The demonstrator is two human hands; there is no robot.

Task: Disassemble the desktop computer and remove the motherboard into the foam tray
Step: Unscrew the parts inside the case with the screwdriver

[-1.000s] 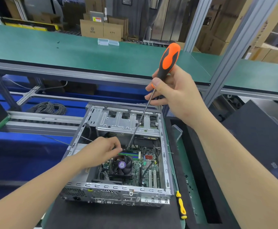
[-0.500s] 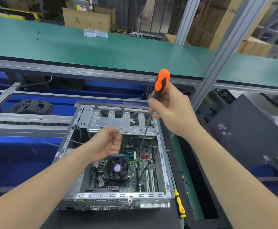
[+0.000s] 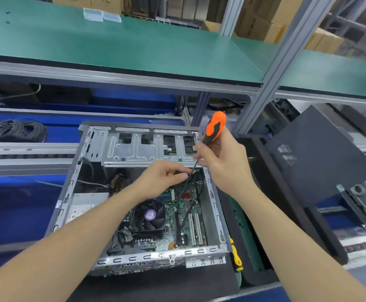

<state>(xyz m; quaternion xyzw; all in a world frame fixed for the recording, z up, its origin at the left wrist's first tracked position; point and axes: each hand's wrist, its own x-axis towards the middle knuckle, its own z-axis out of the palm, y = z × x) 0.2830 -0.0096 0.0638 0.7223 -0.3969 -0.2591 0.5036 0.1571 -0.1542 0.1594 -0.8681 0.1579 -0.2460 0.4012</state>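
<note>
While right hand [image 3: 221, 162] grips screwdriver [image 3: 214, 127] | left hand [image 3: 164, 177] pinches its shaft | drive cage [image 3: 138, 151] overhangs motherboard [image 3: 186, 205]

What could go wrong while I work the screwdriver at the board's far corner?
A slip could jab the left hand, whose fingertips sit right by the screwdriver shaft, or gouge the motherboard. The black cable lying across the board near the tip may snag when the board lifts.
</note>
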